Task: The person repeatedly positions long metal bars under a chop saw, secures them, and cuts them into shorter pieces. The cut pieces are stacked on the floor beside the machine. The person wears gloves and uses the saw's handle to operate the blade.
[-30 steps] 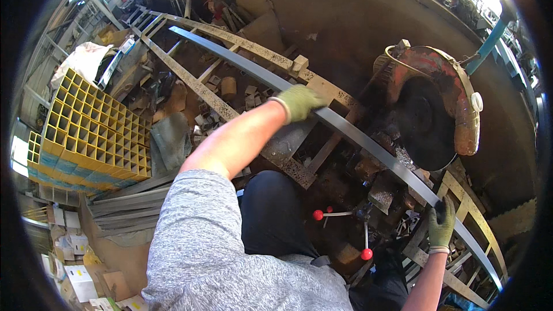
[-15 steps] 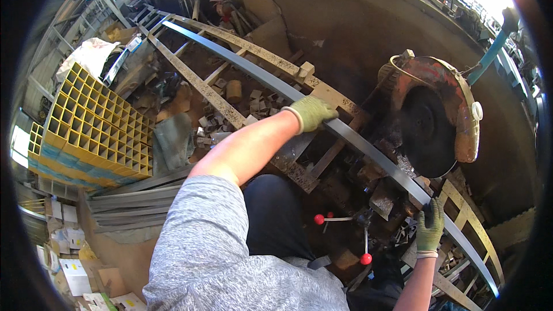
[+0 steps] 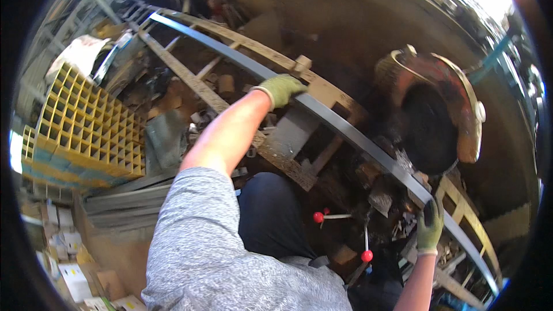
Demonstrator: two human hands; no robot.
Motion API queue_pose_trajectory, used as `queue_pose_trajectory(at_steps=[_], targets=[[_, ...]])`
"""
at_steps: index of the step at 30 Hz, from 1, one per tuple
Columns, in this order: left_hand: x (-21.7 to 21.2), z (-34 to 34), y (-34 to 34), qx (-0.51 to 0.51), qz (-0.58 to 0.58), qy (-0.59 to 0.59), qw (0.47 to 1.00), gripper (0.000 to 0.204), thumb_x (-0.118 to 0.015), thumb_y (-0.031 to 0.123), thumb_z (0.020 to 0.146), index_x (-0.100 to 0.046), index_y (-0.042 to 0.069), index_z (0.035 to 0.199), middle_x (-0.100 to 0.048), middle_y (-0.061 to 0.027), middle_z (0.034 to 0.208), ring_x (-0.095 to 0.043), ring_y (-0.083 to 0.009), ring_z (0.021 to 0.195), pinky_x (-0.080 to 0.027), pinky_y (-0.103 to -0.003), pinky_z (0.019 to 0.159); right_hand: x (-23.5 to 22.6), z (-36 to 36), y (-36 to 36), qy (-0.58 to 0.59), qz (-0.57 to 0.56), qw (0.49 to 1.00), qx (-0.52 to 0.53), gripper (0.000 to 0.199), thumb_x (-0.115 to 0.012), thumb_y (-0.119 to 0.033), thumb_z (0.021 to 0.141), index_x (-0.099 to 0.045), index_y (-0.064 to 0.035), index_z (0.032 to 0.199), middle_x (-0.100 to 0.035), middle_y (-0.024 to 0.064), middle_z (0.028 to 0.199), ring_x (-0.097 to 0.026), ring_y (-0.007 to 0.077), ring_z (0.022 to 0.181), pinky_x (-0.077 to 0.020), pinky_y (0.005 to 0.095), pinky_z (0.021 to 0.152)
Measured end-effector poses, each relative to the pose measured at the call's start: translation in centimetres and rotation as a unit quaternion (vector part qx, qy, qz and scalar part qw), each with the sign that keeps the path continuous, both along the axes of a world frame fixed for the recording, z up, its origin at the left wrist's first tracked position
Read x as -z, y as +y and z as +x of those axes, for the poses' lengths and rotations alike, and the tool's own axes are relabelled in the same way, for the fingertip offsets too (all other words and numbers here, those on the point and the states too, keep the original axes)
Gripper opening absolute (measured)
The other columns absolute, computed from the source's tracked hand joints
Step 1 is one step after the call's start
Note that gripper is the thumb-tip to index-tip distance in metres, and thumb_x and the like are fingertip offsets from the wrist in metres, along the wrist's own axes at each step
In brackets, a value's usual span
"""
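Note:
A long grey square metal tube (image 3: pixel 357 136) runs diagonally from the upper left to the lower right. My left hand (image 3: pixel 281 90), in a yellow-green glove, is closed over it left of the middle, its fingertips hidden on the far side. Near the lower right, my gloved right hand (image 3: pixel 430 227) holds the tube's near side, thumb and fingers bent against it. Between the hands, just beyond the tube, stands a cut-off saw's dark round disc (image 3: pixel 429 129) under a worn red guard (image 3: pixel 455 75). The disc is apart from both hands.
A ladder-like rail frame (image 3: pixel 201 89) lies under the tube. Red-knobbed clamp levers (image 3: pixel 367 255) stick out before my body. Bundled yellow square tubes (image 3: pixel 86 121) stand at left, grey bars (image 3: pixel 129 207) below them. A brown wall (image 3: pixel 345 17) rises behind.
My left hand has moved up and left along the tube's line. My right hand stays at nearly the same place. The view has shifted slightly, and any travel of the tube is hard to tell.

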State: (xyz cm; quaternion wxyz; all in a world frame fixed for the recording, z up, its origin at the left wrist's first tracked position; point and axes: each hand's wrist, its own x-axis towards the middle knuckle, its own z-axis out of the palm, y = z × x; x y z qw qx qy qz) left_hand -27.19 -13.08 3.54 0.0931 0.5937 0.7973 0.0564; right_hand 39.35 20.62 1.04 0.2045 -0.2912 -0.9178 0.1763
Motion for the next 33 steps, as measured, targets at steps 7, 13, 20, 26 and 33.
queue_pose_trajectory(at_steps=[7, 13, 20, 26, 33], targets=[[-1.9, 10.4, 6.6, 0.050, -0.019, 0.083, 0.995, 0.082, -0.096, 0.033, 0.091, -0.065, 0.010, 0.164, -0.069, -0.0211, 0.163, -0.066, -0.0452, 0.148, -0.054, -0.053, 0.125, -1.4, 0.6, -0.8, -0.023, -0.009, 0.999, 0.032, 0.065, -0.088, -0.024, 0.100, -0.072, -0.0035, 0.159, -0.063, 0.0215, 0.175, -0.055, 0.0430, 0.165, -0.0433, 0.0508, 0.139], [1.5, 17.9, 12.6, 0.096, 0.003, 0.039, 0.995, 0.072, -0.091, 0.029, 0.096, -0.067, 0.019, 0.163, -0.077, -0.0182, 0.150, -0.073, -0.0424, 0.139, -0.058, -0.053, 0.119, -5.9, -2.5, -8.3, 0.060, -0.110, 0.985, 0.120, 0.052, -0.087, -0.027, 0.109, -0.076, -0.0031, 0.154, -0.075, 0.0240, 0.159, -0.068, 0.0382, 0.153, -0.0523, 0.0476, 0.133], [1.5, 17.2, 12.3, 0.110, 0.032, 0.006, 0.993, 0.064, -0.090, 0.028, 0.098, -0.070, 0.020, 0.158, -0.080, -0.0181, 0.141, -0.076, -0.0427, 0.132, -0.061, -0.053, 0.113, -8.2, -3.4, -22.2, -0.355, -0.178, 0.917, 0.038, 0.039, -0.059, -0.041, 0.120, -0.076, -0.0086, 0.132, -0.086, 0.0214, 0.109, -0.083, 0.0455, 0.103, -0.0656, 0.0579, 0.091], [1.3, 17.8, 12.4, 0.080, 0.011, 0.012, 0.997, 0.062, -0.090, 0.029, 0.098, -0.072, 0.021, 0.156, -0.081, -0.0189, 0.138, -0.076, -0.0441, 0.131, -0.060, -0.056, 0.112, -3.2, -1.3, -23.6, -0.226, -0.124, 0.961, 0.098, 0.035, -0.056, -0.039, 0.120, -0.078, -0.0127, 0.123, -0.085, 0.0191, 0.101, -0.082, 0.0449, 0.092, -0.0648, 0.0592, 0.081], [1.9, 18.0, 12.1, 0.083, 0.044, -0.003, 0.996, 0.064, -0.091, 0.026, 0.095, -0.073, 0.019, 0.156, -0.076, -0.0191, 0.146, -0.070, -0.0462, 0.138, -0.056, -0.055, 0.118, 14.3, 0.7, -23.7, -0.148, -0.260, 0.900, 0.318, 0.050, -0.048, -0.045, 0.125, -0.074, -0.0035, 0.132, -0.083, 0.0272, 0.128, -0.081, 0.0514, 0.111, -0.0612, 0.0631, 0.100]])
